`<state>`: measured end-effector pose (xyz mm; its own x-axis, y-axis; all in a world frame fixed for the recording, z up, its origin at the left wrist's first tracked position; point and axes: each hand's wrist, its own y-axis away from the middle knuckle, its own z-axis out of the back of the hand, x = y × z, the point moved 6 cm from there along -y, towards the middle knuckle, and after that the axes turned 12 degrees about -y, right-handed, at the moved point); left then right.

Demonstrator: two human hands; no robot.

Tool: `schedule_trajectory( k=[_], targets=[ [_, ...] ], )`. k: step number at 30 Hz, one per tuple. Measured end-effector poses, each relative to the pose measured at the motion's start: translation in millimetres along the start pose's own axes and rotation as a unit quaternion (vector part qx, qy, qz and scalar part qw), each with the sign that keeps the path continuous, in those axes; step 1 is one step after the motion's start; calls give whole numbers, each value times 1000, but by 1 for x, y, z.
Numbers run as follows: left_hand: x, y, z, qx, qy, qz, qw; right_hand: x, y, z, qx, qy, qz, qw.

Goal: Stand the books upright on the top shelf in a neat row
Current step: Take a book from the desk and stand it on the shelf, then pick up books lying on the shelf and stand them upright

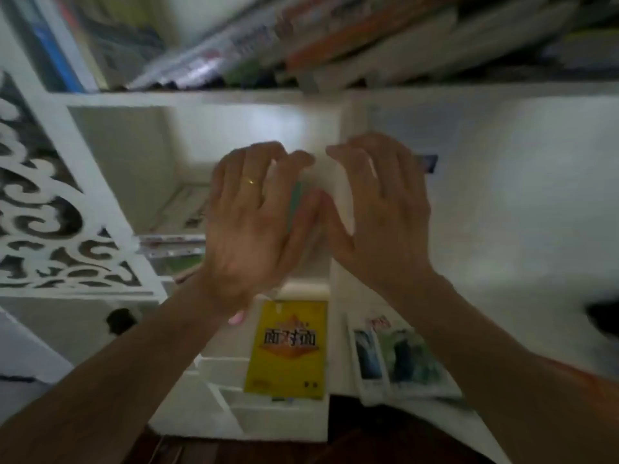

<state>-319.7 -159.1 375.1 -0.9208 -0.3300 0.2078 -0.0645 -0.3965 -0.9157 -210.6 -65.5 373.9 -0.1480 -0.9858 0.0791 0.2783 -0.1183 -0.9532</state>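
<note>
Two bare hands rise before a white bookcase point(207, 97), both empty: the left hand point(249, 216), a ring on one finger, and the right hand point(378, 209) hover side by side with fingers loosely spread, each grip wide and holding nothing. Motion blur softens the whole view.

On the top shelf point(435, 87), the books point(301, 38) are far from a neat row. A few at the left end stand close to upright, but most of the rest lean heavily leftward, stacked against one another, and those at the far right seem to lie nearly flat. By this view the job is barely begun: the slanted run has yet to be lifted straight and squared up.

Below, a yellow book point(286, 349) lies face up on a lower ledge, with two picture-covered books point(398, 356) just beside it to the right. More flat volumes point(174, 242) sit in the open cubby on the left, next to a carved scrollwork panel point(43, 202). Whether these also belong on top cannot be told. Nothing blocks the reach upward except the weight of the leaning books on each other.
</note>
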Motion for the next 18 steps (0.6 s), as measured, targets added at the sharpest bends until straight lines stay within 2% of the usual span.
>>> schedule_trajectory(
  k=[3, 5, 7, 10, 12, 16, 18],
  targets=[
    [-90, 71, -34, 149, 60, -44, 986, -43, 125, 26, 138, 17, -150, 979],
    [-153, 114, -72, 286, 86, -67, 952, -84, 216, 54, 220, 44, -274, 935],
    [-221, 156, -103, 410, 124, -53, 902, -131, 309, 114, 254, 85, -406, 874],
    [-329, 219, -144, 539, 178, -88, 818, -185, 430, 234, 264, 140, -604, 739],
    [-394, 243, -167, 619, 244, -40, 745, -212, 490, 303, 246, 168, -688, 662],
    [-518, 269, -205, 689, 288, 70, 661, -276, 570, 383, 198, 179, -784, 561],
    [-575, 281, -225, 704, 285, 72, 646, -308, 596, 397, 209, 179, -787, 552]
  ],
)
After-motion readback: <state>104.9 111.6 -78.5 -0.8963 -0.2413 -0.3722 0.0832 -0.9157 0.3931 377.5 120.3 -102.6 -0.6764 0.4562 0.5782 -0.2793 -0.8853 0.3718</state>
